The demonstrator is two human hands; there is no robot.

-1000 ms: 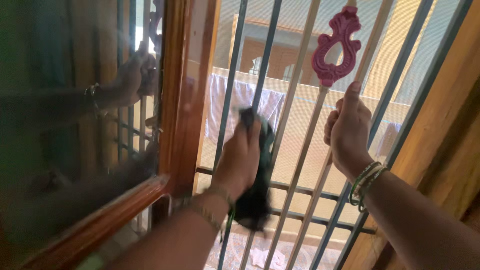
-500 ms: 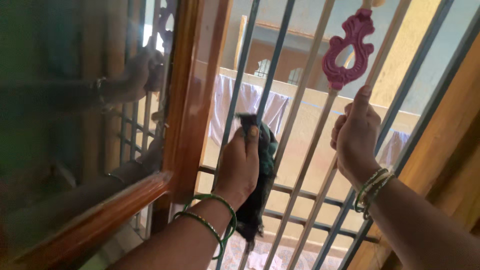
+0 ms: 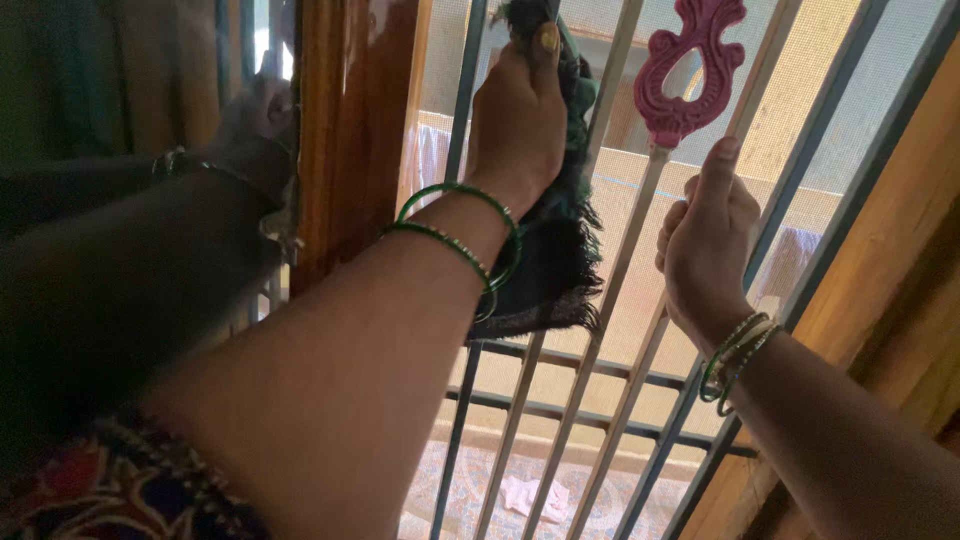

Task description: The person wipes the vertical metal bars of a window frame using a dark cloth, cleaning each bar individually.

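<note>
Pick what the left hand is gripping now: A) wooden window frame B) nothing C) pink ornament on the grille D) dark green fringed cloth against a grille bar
D: the left hand presses a dark green fringed cloth against a grille bar, while the right hand grips another bar below the pink ornament.

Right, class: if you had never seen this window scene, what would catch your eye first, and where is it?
Most striking is the pink ornament on a window bar at upper right. Just below it, the right hand grips that bar. At top centre the left hand presses a dark fringed cloth against the bars, green bangles on its wrist.
</note>
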